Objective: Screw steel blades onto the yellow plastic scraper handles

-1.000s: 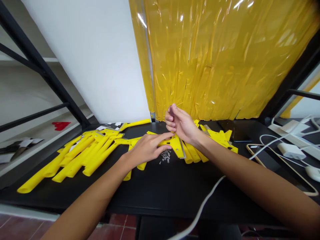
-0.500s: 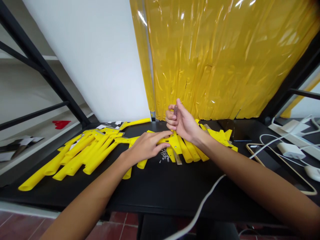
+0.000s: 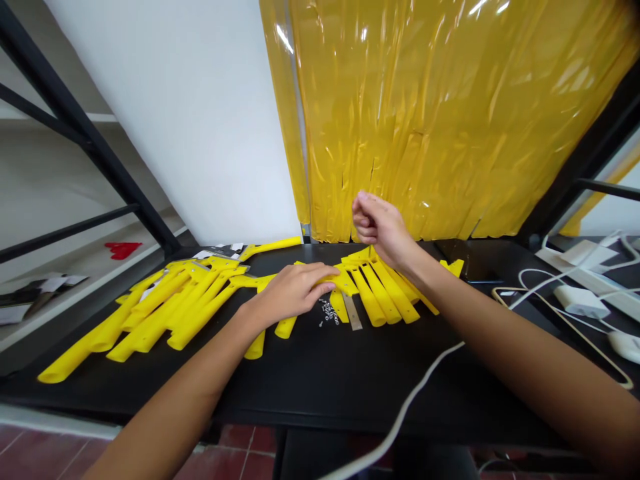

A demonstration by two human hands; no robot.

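My left hand (image 3: 295, 291) lies flat on a yellow plastic part (image 3: 345, 281), fingers together, gripping nothing visibly. My right hand (image 3: 381, 225) is raised above the black table (image 3: 320, 393) in a closed fist, well clear of the parts; nothing shows between its fingers. Long yellow plastic bars (image 3: 165, 310) lie bunched left of my left hand, and more (image 3: 383, 293) fan out under my right hand. Just beyond my left fingertips sits a small pile of silver screws or nuts (image 3: 329, 312), next to a flat metal strip (image 3: 352, 311).
A shiny yellow plastic curtain (image 3: 415, 120) hangs behind the table. To the right lie a dark phone (image 3: 475, 261), white cables (image 3: 545, 287), a power strip (image 3: 595, 280) and a white mouse (image 3: 625, 347). A black metal frame (image 3: 85, 147) stands at the left.
My right hand has risen and moved right, away from the yellow parts, and its fingers have curled into a fist. My left hand has barely moved.
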